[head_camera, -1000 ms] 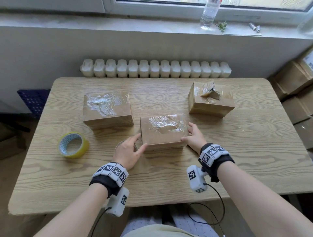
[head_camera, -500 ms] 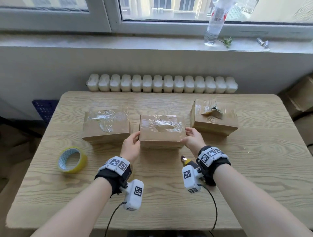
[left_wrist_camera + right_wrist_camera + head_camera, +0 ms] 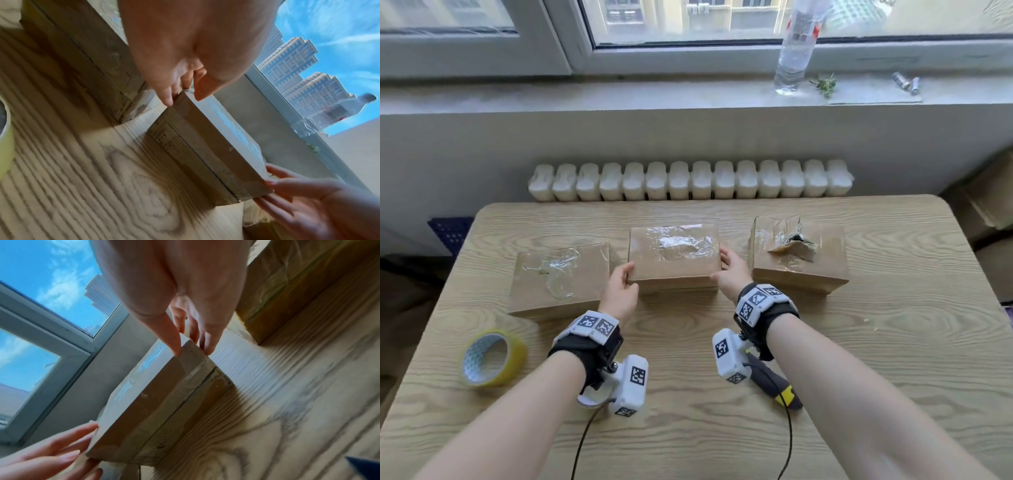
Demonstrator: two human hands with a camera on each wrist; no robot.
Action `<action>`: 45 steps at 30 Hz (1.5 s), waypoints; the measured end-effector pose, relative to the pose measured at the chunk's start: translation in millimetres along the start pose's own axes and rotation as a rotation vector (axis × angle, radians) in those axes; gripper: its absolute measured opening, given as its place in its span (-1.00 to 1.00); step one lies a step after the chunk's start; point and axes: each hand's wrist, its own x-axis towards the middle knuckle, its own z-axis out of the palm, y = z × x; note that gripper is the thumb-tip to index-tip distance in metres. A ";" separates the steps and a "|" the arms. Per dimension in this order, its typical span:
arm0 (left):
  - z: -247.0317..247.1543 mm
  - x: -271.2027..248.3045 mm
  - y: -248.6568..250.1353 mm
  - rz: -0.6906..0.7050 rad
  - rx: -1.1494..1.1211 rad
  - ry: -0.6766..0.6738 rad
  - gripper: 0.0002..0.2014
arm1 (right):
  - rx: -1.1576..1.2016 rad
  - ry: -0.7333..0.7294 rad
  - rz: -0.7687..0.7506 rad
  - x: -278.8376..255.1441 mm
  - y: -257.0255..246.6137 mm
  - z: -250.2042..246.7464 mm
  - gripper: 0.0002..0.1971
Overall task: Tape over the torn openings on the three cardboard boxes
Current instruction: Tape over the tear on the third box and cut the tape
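Three brown cardboard boxes stand in a row on the wooden table (image 3: 893, 342). The left box (image 3: 558, 277) and the middle box (image 3: 674, 257) carry shiny clear tape on top. On the right box (image 3: 798, 260) a torn flap sticks up from a dark hole. My left hand (image 3: 625, 277) presses the middle box's left end, thumb on its top edge. My right hand (image 3: 724, 265) presses the right end the same way. In the wrist views the fingers of the left hand (image 3: 185, 95) and the right hand (image 3: 191, 348) lie straight against the box (image 3: 205, 154) (image 3: 154, 410).
A yellow roll of clear tape (image 3: 493, 358) lies at the table's near left. A black and yellow cutter (image 3: 774, 383) lies under my right wrist. A radiator (image 3: 688, 181) runs behind the table. A plastic bottle (image 3: 794, 51) stands on the windowsill. More cardboard boxes (image 3: 989, 195) stand at the far right.
Both hands have slid the middle box away from me into line between the other two boxes. The cutter has come into view near my right wrist.
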 end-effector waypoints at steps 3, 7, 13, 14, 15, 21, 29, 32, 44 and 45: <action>-1.4 -4.3 2.5 0.037 0.152 0.005 -0.53 | -0.120 -0.040 -0.021 -0.7 -1.2 -3.7 -0.33; 0.9 -19.6 13.2 0.118 0.508 0.036 -0.59 | -0.541 -0.052 -0.073 -12.7 -0.7 -8.7 -0.42; 21.4 -43.9 34.0 0.397 0.893 -0.015 -0.68 | -1.022 -0.043 -0.177 -46.6 7.0 -23.6 -0.69; 26.7 -47.1 40.1 0.433 0.939 -0.045 -0.69 | -1.096 -0.040 -0.183 -51.3 8.0 -29.3 -0.71; 32.4 -49.6 47.0 0.469 0.983 -0.071 -0.70 | -1.159 -0.022 -0.187 -55.8 7.6 -36.1 -0.72; 70.4 -59.9 87.8 0.595 1.063 -0.139 -0.70 | -1.287 0.125 -0.126 -75.7 9.9 -88.4 -0.68; 128.7 -43.4 122.1 0.620 1.027 -0.226 -0.71 | -1.328 0.199 -0.076 -69.2 20.2 -159.0 -0.74; 146.4 -33.5 129.9 0.554 1.027 -0.259 -0.71 | -1.221 0.208 -0.029 -53.6 27.5 -183.4 -0.74; 184.8 -9.7 131.0 0.141 0.638 -0.195 -0.62 | -0.335 0.236 0.068 -1.0 55.3 -223.5 -0.32; 185.4 -8.2 129.2 0.116 0.573 -0.193 -0.60 | -0.272 0.227 0.051 -0.2 56.0 -224.1 -0.29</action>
